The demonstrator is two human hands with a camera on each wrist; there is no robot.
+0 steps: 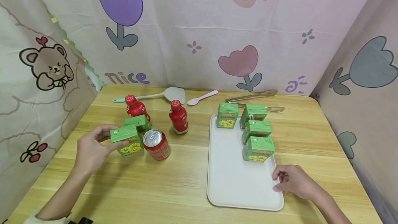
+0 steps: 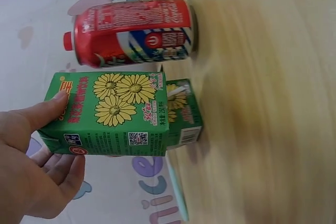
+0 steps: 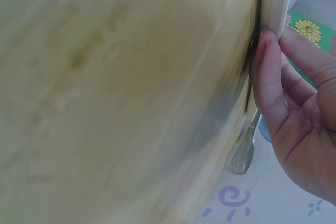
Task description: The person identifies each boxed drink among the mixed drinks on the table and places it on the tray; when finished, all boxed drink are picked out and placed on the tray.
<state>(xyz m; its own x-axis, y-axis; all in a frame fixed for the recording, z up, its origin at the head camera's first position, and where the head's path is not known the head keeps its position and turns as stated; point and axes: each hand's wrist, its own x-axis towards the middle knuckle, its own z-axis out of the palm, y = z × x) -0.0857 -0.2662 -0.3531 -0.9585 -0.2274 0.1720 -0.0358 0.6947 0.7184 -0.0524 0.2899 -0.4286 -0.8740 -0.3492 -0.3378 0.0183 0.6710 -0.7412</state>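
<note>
My left hand [image 1: 93, 148] grips a green drink carton [image 2: 107, 111] printed with yellow flowers, thumb on one face and fingers on the other. A second green carton [image 1: 137, 123] stands just behind it, partly hidden. Right beside them is a red soda can [image 1: 159, 149], seen with its printed side in the left wrist view. At the right, my right hand [image 1: 293, 181] pinches the right rim of a white tray [image 1: 231, 182]. On that tray stand several more green cartons, one [image 1: 227, 116] at the back left and the others, such as the nearest carton [image 1: 258, 149], in a row along the right.
Two red bottles, one [image 1: 179, 117] right of the can and another bottle [image 1: 136, 107] behind the cartons, stand on the wooden table [image 1: 174, 189]. Along the back lie a spatula [image 1: 174, 95], a pink spoon [image 1: 202, 98], tongs [image 1: 252, 96] and a whisk [image 1: 275, 109]. Printed curtains hang around.
</note>
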